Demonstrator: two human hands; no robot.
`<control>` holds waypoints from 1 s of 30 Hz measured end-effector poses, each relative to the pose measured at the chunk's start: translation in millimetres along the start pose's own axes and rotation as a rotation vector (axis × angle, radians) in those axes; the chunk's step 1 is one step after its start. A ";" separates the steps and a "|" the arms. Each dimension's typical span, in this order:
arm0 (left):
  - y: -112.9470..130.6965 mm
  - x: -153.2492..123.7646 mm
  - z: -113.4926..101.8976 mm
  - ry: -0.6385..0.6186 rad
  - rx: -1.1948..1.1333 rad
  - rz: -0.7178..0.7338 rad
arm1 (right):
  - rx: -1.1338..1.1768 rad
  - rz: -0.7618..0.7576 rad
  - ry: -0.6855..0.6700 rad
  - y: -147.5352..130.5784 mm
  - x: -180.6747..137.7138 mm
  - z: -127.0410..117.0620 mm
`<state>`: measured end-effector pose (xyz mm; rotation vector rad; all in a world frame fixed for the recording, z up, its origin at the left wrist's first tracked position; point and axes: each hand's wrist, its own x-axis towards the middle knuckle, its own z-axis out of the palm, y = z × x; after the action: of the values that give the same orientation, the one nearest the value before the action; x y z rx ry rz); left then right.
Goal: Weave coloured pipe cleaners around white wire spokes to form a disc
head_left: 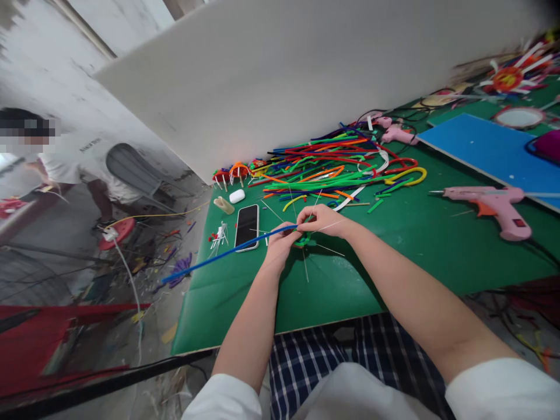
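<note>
My left hand (280,242) and my right hand (318,221) meet over the green table, fingers closed together. Between them runs a long blue pipe cleaner (223,255), its free end sticking out to the left past the table edge. Both hands also hold a small green piece (303,240) from which several thin pale sticks (330,250) radiate. The fingertips hide where the blue strand meets this piece. Just left of my left hand lies a phone (247,226) with a dark screen.
A heap of colored pipe cleaners (324,163) lies along the white partition (280,87). To the right are a pink glue gun (494,204), another pink glue gun (400,134) and a blue board (490,151). A white case (237,196) sits behind the phone. Another person (61,163) is at far left.
</note>
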<state>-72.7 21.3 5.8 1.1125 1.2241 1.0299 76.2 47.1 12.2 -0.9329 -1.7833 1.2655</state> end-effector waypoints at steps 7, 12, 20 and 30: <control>0.7 0.4 -1.3 -0.005 0.018 -0.002 | 0.032 -0.018 0.022 3.0 1.5 1.3; 1.9 -1.7 -0.5 -0.034 -0.020 0.012 | 0.065 -0.024 0.021 4.0 2.1 2.6; 3.4 -2.9 -1.8 -0.079 0.016 0.022 | 0.052 -0.027 0.050 3.6 2.7 1.9; 4.2 -2.0 -2.5 -0.058 0.002 0.046 | 0.163 -0.023 0.084 4.0 2.2 1.5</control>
<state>-75.4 20.3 10.2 1.1691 1.1577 1.0244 74.4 49.4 8.3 -0.8586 -1.5967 1.3161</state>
